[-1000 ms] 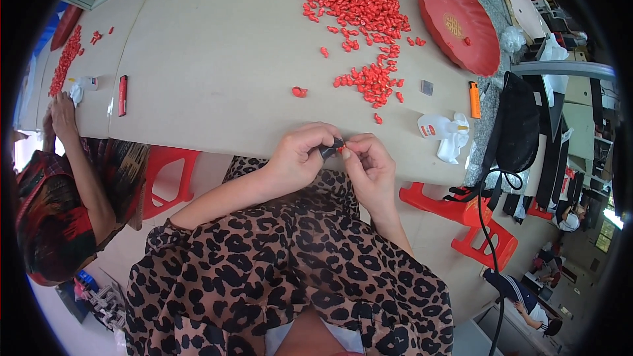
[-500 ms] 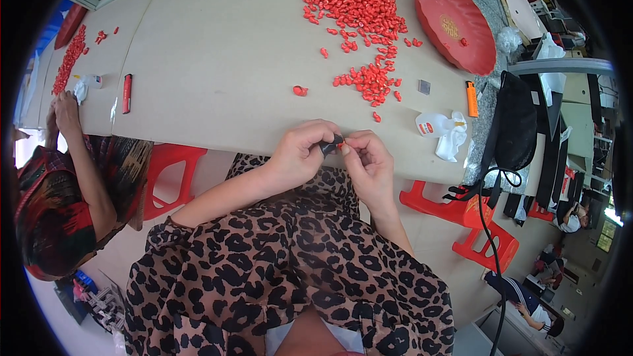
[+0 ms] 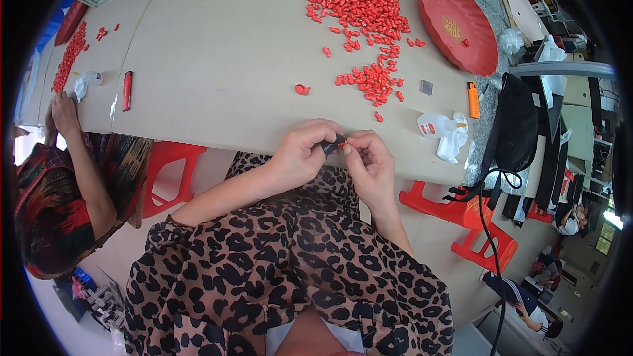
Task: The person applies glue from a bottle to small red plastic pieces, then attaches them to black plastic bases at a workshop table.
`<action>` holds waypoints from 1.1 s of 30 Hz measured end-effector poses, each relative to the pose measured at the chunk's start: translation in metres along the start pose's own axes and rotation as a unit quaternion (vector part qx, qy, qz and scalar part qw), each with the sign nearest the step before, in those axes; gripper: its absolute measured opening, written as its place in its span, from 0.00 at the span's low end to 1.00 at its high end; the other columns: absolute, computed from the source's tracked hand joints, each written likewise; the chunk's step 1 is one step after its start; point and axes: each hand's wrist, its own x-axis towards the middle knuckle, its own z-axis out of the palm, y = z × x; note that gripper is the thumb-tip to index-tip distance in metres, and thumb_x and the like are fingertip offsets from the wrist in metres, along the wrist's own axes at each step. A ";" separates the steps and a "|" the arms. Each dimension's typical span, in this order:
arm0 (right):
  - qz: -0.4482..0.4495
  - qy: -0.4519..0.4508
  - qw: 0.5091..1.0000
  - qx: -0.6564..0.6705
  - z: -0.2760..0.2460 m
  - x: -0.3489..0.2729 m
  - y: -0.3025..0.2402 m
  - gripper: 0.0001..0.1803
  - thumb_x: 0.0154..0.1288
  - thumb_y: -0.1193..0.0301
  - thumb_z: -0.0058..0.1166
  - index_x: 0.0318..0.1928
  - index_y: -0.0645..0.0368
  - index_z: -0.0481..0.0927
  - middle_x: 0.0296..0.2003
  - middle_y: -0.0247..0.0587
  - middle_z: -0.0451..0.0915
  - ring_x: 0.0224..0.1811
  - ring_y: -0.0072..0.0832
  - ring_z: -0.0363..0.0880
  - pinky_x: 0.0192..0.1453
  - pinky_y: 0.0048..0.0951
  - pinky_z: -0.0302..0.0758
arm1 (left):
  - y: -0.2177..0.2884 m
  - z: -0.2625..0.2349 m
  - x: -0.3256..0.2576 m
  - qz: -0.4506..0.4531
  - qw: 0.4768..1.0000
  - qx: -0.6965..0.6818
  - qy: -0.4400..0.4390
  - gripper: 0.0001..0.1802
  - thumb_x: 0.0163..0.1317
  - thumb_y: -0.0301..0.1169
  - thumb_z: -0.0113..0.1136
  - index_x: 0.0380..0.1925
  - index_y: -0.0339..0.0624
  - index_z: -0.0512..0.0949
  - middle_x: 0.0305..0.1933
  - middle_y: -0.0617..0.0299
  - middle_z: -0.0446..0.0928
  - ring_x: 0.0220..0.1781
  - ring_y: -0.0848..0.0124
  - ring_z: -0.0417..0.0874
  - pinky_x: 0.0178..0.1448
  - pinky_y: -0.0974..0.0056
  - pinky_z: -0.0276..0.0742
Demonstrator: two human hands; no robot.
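Note:
In front of me, at the table's near edge, both my hands meet in a pinch. The closed fingers of my left hand [image 3: 304, 151] have a small dark piece [image 3: 333, 145] at their tips; whether it is held or worn on a finger I cannot tell. Against it, my right hand [image 3: 373, 161] pinches with thumb and forefinger at a tiny red piece [image 3: 342, 146], mostly covered by the fingertips. Beyond the hands lies a single larger red piece [image 3: 302, 89]. A small cluster of glossy red peanut-shaped pieces [image 3: 372, 84] is scattered to its right.
A large heap of red pieces [image 3: 356, 0] spreads farther back, beside a red scalloped tray [image 3: 438, 23]. To the right are a white bottle [image 3: 432, 125], crumpled tissue [image 3: 452, 144] and an orange cutter [image 3: 473, 100]. A red cutter [image 3: 127, 91] lies left, near another person's hand [image 3: 64, 115].

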 end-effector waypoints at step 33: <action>-0.186 0.060 0.964 -0.179 0.002 -0.005 -0.006 0.08 0.47 0.84 0.53 0.31 0.66 0.72 0.32 0.43 0.72 0.33 0.26 0.72 0.36 0.20 0.69 | 0.010 -0.006 0.001 -0.057 0.965 -0.257 -0.017 0.09 0.54 0.14 0.42 0.32 0.34 0.70 0.41 0.59 0.70 0.43 0.76 0.72 0.48 0.71 0.67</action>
